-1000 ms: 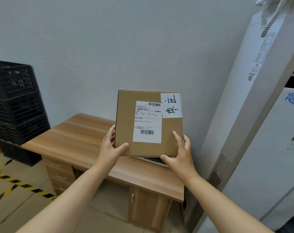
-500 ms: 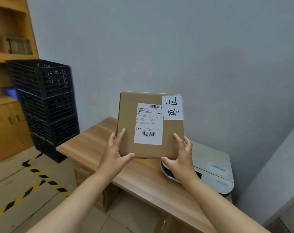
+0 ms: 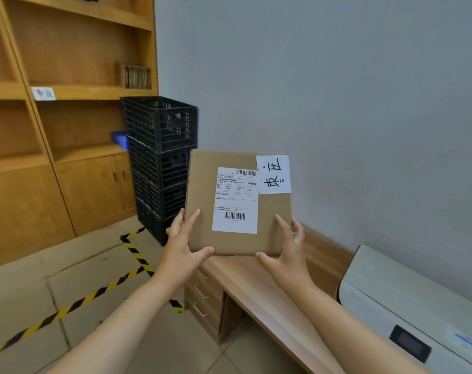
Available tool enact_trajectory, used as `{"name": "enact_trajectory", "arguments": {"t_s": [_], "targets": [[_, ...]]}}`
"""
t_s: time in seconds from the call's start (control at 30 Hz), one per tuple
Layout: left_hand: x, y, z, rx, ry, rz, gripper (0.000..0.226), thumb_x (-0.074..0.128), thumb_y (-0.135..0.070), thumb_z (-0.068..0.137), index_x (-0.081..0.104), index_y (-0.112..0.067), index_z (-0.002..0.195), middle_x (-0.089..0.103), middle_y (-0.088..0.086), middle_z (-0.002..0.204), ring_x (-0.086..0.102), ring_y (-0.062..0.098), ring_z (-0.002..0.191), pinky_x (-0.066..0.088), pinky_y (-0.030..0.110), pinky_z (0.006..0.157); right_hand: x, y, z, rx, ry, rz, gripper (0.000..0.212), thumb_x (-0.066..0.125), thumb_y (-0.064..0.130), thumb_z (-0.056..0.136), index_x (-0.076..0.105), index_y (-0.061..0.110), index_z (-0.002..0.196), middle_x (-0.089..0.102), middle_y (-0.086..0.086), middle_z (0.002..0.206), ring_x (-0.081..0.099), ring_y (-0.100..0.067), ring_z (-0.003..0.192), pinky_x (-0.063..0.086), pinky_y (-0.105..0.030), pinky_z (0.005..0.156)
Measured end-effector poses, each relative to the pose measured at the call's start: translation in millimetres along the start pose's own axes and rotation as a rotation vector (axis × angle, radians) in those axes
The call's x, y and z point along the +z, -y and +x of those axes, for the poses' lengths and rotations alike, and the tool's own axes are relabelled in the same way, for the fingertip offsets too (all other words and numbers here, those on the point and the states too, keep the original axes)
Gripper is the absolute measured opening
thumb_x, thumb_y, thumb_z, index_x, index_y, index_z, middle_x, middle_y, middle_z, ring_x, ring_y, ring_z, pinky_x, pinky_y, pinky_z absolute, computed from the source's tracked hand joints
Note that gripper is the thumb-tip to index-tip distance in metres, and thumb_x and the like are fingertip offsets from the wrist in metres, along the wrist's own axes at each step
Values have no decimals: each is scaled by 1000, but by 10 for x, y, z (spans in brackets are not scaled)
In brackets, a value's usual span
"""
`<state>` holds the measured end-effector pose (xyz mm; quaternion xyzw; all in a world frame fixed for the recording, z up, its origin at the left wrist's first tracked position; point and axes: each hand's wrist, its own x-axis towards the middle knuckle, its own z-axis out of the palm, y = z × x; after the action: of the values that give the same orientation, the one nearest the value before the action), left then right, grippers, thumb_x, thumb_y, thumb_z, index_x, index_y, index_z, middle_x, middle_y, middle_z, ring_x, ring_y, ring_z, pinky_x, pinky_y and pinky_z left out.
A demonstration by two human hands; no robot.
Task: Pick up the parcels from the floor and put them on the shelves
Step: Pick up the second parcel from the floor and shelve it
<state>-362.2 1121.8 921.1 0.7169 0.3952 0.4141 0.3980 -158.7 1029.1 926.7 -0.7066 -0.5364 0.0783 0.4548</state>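
Note:
I hold a flat brown cardboard parcel (image 3: pixel 202 179) upright in front of me, with a white shipping label and a handwritten white tag on its face. My left hand (image 3: pixel 181 248) grips its lower left edge, thumb under the bottom. My right hand (image 3: pixel 289 251) grips the lower right edge. The wooden shelves (image 3: pixel 75 90) stand at the left, with a small white tag on one shelf edge.
A stack of black plastic crates (image 3: pixel 162 147) stands against the wall beside the shelves. Below the parcel is a wooden desk (image 3: pixel 259 287) with drawers, and a white printer (image 3: pixel 407 300) at the right. Yellow-black tape (image 3: pixel 105 288) marks the tiled floor.
The view has swung left: the shelves have come into sight, and the crates and desk have shifted right. The parcel stays held in both hands in mid-frame.

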Motion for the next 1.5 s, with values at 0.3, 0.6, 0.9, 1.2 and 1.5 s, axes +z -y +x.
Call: {"name": "enact_trajectory", "arguments": {"t_s": [0.3, 0.6, 0.9, 1.2, 1.5], "targets": [[-516, 380, 523, -89, -192, 94, 83, 74, -14, 76, 29, -38, 142, 3, -12, 156, 11, 2, 137, 20, 26, 107, 856, 104, 883, -107, 166, 146, 85, 76, 17, 70, 29, 34, 139, 11, 7, 147, 24, -21, 136, 34, -41, 109], [-750, 576, 1396, -141, -344, 163, 83, 75, -15, 75, 31, -38, 142, 3, -15, 155, 12, 2, 138, 21, 26, 107, 1451, 132, 2067, -183, 302, 239, 84, 75, 18, 71, 29, 35, 139, 11, 6, 149, 24, -18, 137, 30, -37, 110], [-1091, 922, 1935, -200, -456, 213, 87, 77, -16, 73, 29, -38, 143, 3, -18, 155, 13, 4, 138, 24, 28, 108, 2179, 234, 2813, -242, 450, 306, 82, 72, 17, 74, 26, 37, 139, 5, 14, 149, 18, -11, 136, 32, -25, 103], [-1967, 1551, 2384, -220, -493, 241, 86, 76, -16, 74, 30, -36, 143, 4, -15, 155, 14, -1, 132, 25, 28, 107, 3254, 724, 3222, -251, 473, 289, 83, 75, 22, 73, 25, 38, 138, 5, 15, 149, 18, -14, 137, 28, -30, 108], [-3414, 2202, 2911, -218, -516, 259, 84, 77, -17, 73, 32, -37, 141, 4, -15, 155, 15, 9, 140, 27, 28, 107, 4576, 1677, 3582, -234, 489, 340, 84, 75, 22, 71, 26, 40, 137, 6, 21, 146, 18, -13, 137, 31, -42, 113]]}}
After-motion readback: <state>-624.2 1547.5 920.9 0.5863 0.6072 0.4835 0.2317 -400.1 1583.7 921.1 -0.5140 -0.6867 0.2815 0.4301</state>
